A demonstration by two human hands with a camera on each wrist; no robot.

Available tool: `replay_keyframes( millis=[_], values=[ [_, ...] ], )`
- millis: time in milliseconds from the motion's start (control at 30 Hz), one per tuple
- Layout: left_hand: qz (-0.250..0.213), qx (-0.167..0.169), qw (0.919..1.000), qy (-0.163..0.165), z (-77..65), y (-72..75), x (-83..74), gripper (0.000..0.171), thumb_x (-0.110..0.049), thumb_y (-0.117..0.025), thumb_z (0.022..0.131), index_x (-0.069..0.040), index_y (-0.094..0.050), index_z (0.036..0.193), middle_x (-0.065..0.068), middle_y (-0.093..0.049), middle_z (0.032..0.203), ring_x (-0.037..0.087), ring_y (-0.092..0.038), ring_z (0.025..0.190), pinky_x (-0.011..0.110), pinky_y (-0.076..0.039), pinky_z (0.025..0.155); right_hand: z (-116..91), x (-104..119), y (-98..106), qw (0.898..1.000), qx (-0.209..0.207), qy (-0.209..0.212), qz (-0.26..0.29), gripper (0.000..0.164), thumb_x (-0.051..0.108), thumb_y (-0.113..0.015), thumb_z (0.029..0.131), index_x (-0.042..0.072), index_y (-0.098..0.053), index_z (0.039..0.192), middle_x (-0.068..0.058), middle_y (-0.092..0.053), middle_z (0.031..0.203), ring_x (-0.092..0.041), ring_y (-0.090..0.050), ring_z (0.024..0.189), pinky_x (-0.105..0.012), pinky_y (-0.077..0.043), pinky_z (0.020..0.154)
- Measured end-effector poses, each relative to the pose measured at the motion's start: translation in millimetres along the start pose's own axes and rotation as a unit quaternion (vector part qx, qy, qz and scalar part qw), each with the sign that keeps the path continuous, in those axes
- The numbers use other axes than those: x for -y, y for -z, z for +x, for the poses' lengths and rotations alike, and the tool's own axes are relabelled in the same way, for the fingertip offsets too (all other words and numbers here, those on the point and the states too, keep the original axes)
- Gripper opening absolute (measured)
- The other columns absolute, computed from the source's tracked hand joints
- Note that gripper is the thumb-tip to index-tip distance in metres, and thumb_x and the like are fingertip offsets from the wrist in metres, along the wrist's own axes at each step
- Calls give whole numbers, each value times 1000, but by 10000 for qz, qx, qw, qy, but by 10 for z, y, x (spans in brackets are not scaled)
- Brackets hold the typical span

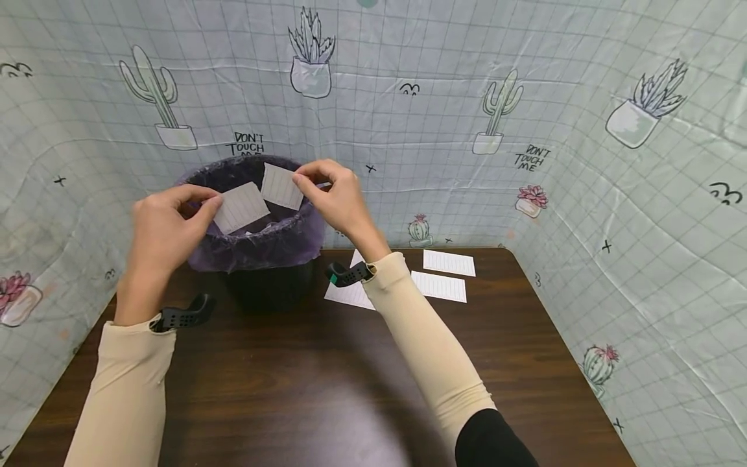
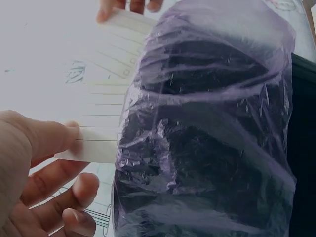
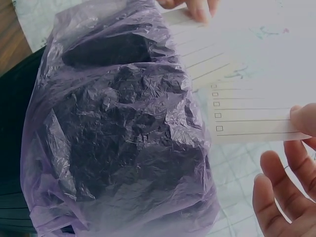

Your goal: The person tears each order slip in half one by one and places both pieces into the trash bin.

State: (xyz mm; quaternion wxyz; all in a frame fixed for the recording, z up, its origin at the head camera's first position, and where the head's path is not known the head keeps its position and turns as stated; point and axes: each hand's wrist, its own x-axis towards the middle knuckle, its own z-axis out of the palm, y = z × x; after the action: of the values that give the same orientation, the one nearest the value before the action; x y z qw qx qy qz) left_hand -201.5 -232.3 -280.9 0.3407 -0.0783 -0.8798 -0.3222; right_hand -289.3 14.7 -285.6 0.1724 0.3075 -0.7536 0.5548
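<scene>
One tan sleeve (image 1: 130, 370) far left, black strap (image 1: 185, 316) at wrist. Left hand (image 1: 166, 224) pinches left paper (image 1: 242, 207) between thumb and finger. Left paper has lines, hangs over mouth of dark bin (image 1: 268, 288). Purple bag (image 1: 257, 253) lines bin, folds over rim. Right paper (image 1: 282, 187), lines and small boxes on it, next to left paper, also over bin. Right hand (image 1: 338, 194) pinches its right side. White sheet (image 1: 350, 295) on brown table (image 1: 262, 389), partly hidden by right wrist. Two lined cards (image 1: 439, 286) farther right.
</scene>
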Motion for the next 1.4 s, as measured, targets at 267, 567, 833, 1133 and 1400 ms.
replay_keyframes(
  millis=[267,567,833,1133,1400],
  values=[
    [50,70,10000,-36,61,19,-12,21,-19,-72,96,-1,-79,102,22,-75,85,-22,-39,60,8,-33,59,52,31,-61,10000,79,7,-16,16,17,-70,98,5,-78,104,-8,-73,101,-12,-67,87,-21,-56,84],
    [209,183,9996,9,53,8,-10,22,-19,-71,97,0,-79,103,22,-75,89,-9,-46,67,8,-33,61,67,62,-116,9999,138,21,42,15,16,-70,98,4,-77,103,-8,-73,99,-11,-65,84,-21,-55,81],
    [283,229,9993,-5,28,31,33,21,-17,-69,98,1,-78,104,23,-75,89,24,-65,72,10,-33,63,71,67,-125,9998,91,156,102,16,15,-70,98,1,-76,104,-11,-74,98,-11,-65,83,-21,-55,81],
    [261,443,9987,-34,-8,-59,23,23,-18,-69,98,1,-78,106,22,-73,87,24,-53,65,15,-33,57,63,88,-70,9999,90,21,-39,16,17,-70,99,5,-77,105,-8,-76,99,-11,-68,85,-22,-55,81],
    [216,470,9986,97,-53,-50,29,25,-18,-68,99,3,-78,109,27,-74,110,43,-66,96,45,-49,76,65,143,-116,9995,305,-54,-56,14,17,-69,99,7,-77,104,-5,-76,96,-11,-68,83,-22,-54,76]
  ],
)
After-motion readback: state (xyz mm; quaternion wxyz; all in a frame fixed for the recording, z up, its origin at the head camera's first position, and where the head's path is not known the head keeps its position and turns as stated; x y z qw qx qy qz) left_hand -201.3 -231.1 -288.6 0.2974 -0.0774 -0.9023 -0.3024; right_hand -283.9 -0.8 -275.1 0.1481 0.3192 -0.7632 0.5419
